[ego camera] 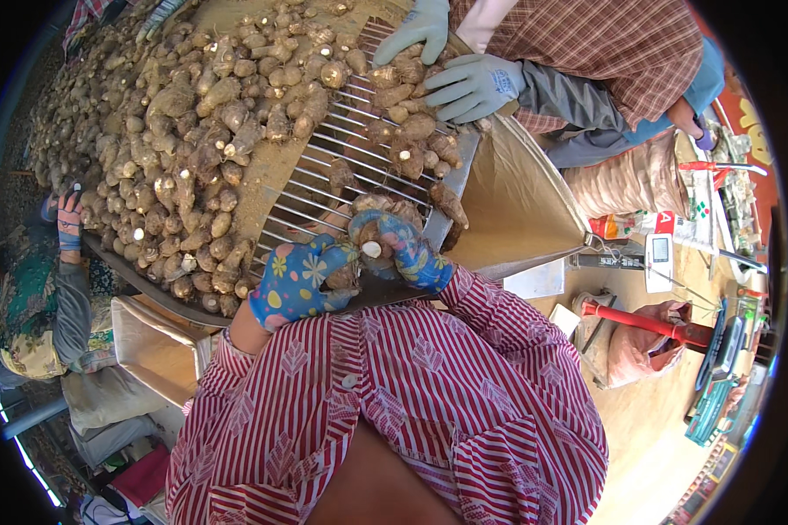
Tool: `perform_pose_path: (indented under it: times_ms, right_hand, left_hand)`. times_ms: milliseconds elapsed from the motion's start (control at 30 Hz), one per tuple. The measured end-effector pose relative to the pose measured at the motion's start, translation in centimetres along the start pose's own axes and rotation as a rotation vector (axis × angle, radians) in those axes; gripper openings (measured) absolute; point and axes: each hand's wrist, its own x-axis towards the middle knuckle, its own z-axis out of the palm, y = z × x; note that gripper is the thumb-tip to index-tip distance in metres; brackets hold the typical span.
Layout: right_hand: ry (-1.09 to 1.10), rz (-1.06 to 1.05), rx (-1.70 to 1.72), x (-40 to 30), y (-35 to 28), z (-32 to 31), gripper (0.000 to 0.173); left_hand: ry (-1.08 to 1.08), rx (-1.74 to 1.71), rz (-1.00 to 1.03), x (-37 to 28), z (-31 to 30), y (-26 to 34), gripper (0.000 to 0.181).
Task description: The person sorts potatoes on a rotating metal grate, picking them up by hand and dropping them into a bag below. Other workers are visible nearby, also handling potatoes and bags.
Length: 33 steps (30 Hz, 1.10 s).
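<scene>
My left hand (302, 279), in a blue glove with flower prints, curls around a brown taro corm (343, 278) close to my body. My right hand (410, 249), in a matching glove, grips another taro corm (371, 249) with a white cut end turned up. The two hands are side by side over the near end of a metal bar grate (322, 161). Just beyond my right hand, more corms (404, 209) rest on the bars. My fingers hide part of both held corms.
A large heap of taro corms (171, 144) covers the table to the left. Across the grate, a co-worker's gloved hands (476, 88) touch corms. Another person's gloved hand (69, 220) is at the heap's left edge. A tan cloth chute (519, 197) hangs right; a scale display (659, 252) stands beyond.
</scene>
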Motion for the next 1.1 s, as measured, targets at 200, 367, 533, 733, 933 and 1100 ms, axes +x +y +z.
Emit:
perform_pose_path:
  times_ms: [200,367,533,733,933,1100]
  right_hand:
    - [0.236,-0.135,-0.926,2.1,-5.7,3.0,0.049]
    - [-0.236,-0.414,-1.244,7.3,-3.5,8.9,0.065]
    - [-0.216,-0.381,-1.411,10.3,0.0,6.0,0.067]
    - [-0.3,-0.258,-1.906,10.0,4.9,-0.7,0.049]
    - [-0.232,-0.029,-1.894,5.5,-0.8,-5.9,0.026]
    - [-0.183,-0.037,-1.91,1.5,-2.4,-6.8,0.021]
  left_hand:
    - [0.459,-0.429,-0.723,-2.9,-2.1,-1.4,0.109]
    - [0.642,-1.613,-0.551,-5.3,0.3,1.6,0.083]
    - [1.278,-1.667,-0.299,-14.5,-0.7,-3.1,0.045]
    - [1.619,-0.187,-1.386,-45.3,0.2,-13.8,0.058]
    - [0.822,0.776,-1.544,-39.8,-0.7,-11.8,0.058]
    - [0.926,0.564,-0.948,-20.5,-5.8,-12.1,0.048]
